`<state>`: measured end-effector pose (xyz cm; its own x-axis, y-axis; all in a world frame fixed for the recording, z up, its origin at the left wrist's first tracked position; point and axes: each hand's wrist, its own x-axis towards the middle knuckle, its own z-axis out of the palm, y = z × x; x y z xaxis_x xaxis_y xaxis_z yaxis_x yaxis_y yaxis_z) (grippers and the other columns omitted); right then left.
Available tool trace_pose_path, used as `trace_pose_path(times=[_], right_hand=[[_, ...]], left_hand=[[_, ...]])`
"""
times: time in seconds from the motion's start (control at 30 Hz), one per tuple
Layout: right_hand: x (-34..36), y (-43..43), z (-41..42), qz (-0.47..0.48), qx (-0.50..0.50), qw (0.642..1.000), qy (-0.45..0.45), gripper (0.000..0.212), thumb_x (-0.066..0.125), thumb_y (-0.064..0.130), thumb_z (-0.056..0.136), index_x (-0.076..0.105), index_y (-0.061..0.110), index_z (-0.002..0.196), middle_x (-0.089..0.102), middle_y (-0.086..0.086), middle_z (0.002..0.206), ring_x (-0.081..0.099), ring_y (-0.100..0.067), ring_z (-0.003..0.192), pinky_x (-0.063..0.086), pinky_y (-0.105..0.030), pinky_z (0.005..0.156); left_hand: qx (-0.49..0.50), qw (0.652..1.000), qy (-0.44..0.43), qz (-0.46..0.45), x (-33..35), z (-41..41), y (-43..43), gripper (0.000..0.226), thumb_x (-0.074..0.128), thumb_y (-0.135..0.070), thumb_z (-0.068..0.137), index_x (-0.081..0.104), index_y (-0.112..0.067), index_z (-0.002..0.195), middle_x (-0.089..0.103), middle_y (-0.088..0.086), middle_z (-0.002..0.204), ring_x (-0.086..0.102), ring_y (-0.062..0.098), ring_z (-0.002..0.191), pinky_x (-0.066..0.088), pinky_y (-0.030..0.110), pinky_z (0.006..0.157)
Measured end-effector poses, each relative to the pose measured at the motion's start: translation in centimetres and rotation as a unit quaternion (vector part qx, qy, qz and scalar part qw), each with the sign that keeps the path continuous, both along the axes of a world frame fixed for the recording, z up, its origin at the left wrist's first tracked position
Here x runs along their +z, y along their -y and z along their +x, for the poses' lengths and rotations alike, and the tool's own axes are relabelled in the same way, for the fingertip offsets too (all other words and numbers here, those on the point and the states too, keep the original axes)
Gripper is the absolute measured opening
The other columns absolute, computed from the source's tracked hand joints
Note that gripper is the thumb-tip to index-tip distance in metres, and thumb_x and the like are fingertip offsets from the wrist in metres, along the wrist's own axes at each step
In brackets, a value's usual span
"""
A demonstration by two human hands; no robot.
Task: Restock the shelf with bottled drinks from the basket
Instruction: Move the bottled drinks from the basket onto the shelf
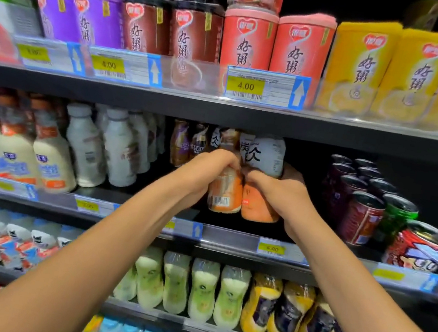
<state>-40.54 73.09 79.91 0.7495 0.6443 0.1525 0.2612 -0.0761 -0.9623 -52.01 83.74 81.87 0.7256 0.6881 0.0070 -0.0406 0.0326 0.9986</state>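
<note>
Head view: the left grip (212, 165) clasps the upper part of one orange bottle (225, 195), and the right grip (273, 191) clasps a second orange bottle (259, 210) touching it at 3 o'clock. Both are upright at the front of the middle shelf (224, 237), long axis from 6 to 12 o'clock, necks pointing to 12, bodies just below the grips.

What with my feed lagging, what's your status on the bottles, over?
Left hand grips left orange bottle, right hand grips right orange bottle. Both upright, side by side, at middle shelf. White-labelled bottle close behind; cans apart to the right.
</note>
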Motion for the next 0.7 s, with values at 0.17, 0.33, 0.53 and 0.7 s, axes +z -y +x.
trace_pose_path(times=[0.17,0.33,0.53,0.7], right_hand=[[0.5,-5.6,-0.3,-0.042,0.021,0.999,0.024,0.049,0.083,0.041,0.071,0.065,0.015,0.109,0.072,-0.001,0.105,0.068,-0.021,0.09,0.059,-0.024,0.07],[-0.8,-9.7,-0.2,-0.071,0.02,0.995,0.067,0.066,0.084,0.054,0.052,0.071,0.013,0.102,0.075,-0.003,0.098,0.071,-0.018,0.085,0.058,-0.032,0.072],[-2.9,-12.8,0.5,-0.056,-0.001,0.995,0.088,0.102,0.077,0.066,0.028,0.065,0.018,0.116,0.073,0.001,0.109,0.07,-0.018,0.097,0.06,-0.037,0.084],[-3.4,-13.0,0.3,-0.083,-0.003,0.988,0.127,0.087,0.084,0.064,0.05,0.06,0.023,0.123,0.071,0.005,0.117,0.067,-0.015,0.105,0.056,-0.032,0.09]], left_hand=[[0.05,0.999,-0.011,0.019,-0.2,0.7,-3.8,0.008,0.063,-0.009,0.068,0.059,-0.013,0.074,0.065,0.0,0.065,0.057,0.019,0.066,0.046,0.029,0.07],[0.072,0.996,-0.019,0.04,-2.6,0.5,-8.6,0.034,0.069,-0.011,0.054,0.07,-0.011,0.088,0.074,0.008,0.088,0.07,0.025,0.083,0.056,0.039,0.086],[0.067,0.996,0.008,0.054,-4.2,0.5,-10.9,0.082,0.076,-0.01,0.047,0.059,-0.003,0.127,0.073,0.011,0.112,0.072,0.025,0.099,0.058,0.04,0.086],[0.058,0.995,-0.013,0.075,-4.7,0.4,-12.1,0.073,0.076,-0.003,0.062,0.055,-0.01,0.131,0.072,0.007,0.113,0.07,0.025,0.102,0.056,0.042,0.09]])
